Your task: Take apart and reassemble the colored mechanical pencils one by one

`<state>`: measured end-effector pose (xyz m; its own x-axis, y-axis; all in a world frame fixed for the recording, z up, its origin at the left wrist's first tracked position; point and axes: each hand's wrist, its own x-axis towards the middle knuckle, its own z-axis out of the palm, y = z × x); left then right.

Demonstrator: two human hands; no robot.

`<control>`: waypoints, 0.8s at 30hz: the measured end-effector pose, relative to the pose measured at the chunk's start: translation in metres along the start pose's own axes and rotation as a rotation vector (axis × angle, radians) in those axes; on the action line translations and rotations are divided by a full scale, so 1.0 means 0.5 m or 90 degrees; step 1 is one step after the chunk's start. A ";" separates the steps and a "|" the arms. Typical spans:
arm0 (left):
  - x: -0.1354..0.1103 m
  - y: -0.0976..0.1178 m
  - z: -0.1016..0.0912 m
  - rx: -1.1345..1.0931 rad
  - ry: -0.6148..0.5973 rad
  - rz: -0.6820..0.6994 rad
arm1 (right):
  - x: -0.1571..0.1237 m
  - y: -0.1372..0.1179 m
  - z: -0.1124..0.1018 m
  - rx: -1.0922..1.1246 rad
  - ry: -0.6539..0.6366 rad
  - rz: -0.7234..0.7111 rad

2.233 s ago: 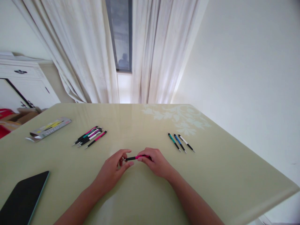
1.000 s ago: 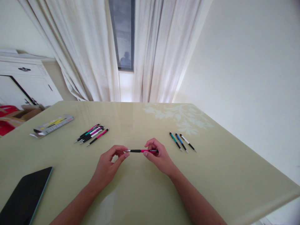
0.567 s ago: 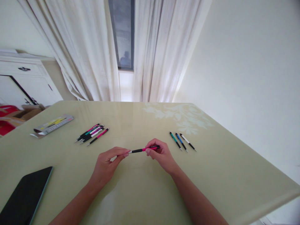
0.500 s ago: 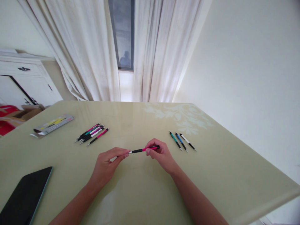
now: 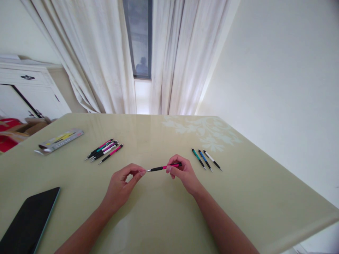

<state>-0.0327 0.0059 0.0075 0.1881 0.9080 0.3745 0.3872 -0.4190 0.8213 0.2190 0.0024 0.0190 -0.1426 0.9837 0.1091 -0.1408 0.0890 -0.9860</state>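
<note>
Over the middle of the table, a pink and black mechanical pencil (image 5: 156,169) is held almost level, its silver tip pointing left. My right hand (image 5: 182,173) grips its pink barrel near the black top end. At the other end, my left hand (image 5: 123,183) is closed in a pinch, thumb and forefinger at the very point of the tip. To the right lie a green pencil (image 5: 198,159), a blue pencil (image 5: 205,160) and a white pencil (image 5: 212,160), side by side. A bunch of several pencils (image 5: 102,151) in mixed colours rests to the left.
An opened, flattish pencil box (image 5: 60,141) lies at the table's back left. A dark tablet (image 5: 29,220) sits at the front left. The pale table (image 5: 159,225) stands before curtains (image 5: 103,60), with a wall (image 5: 286,88) along its right side.
My left fingers have shifted slightly back from the silver tip, so more of it shows. My right hand and the mechanical pencil have moved slightly right and up.
</note>
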 end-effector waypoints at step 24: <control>-0.002 -0.014 0.019 0.137 -0.138 0.031 | -0.001 0.036 0.006 -0.297 -0.126 -0.037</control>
<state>-0.0271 0.0078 -0.0026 0.3903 0.8735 0.2911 0.5511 -0.4749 0.6862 0.2137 0.0033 0.0017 -0.3369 0.9306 0.1432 0.2925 0.2480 -0.9236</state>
